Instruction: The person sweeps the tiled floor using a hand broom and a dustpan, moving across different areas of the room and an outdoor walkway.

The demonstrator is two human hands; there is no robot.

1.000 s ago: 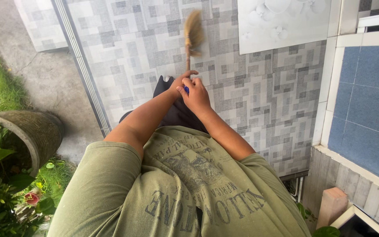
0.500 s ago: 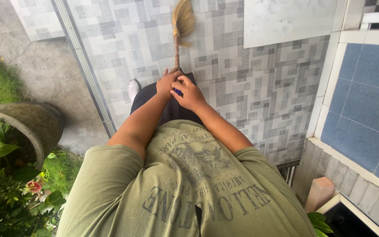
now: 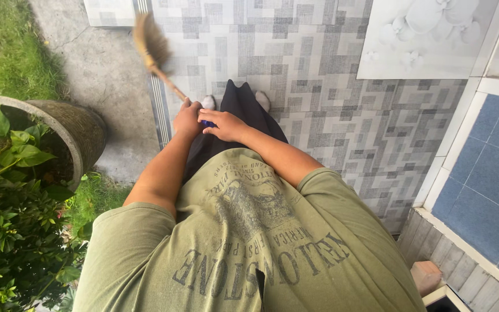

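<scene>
Swung leftward since a second ago, the broom (image 3: 152,47) is now angled over the drain strip (image 3: 158,110) beside the concrete path (image 3: 108,75) — a sweeping stroke is in hand. Left hand (image 3: 187,120) and right hand (image 3: 222,124) are clasped around its handle; a return stroke seems called for.

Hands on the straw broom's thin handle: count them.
2. The left hand grips the straw broom's thin handle; the right hand is closed over its blue end beside it. No other hands show.

Straw-bristled broom (image 3: 152,43), wooden handle; glossy floor tiles (image 3: 319,75)
</scene>
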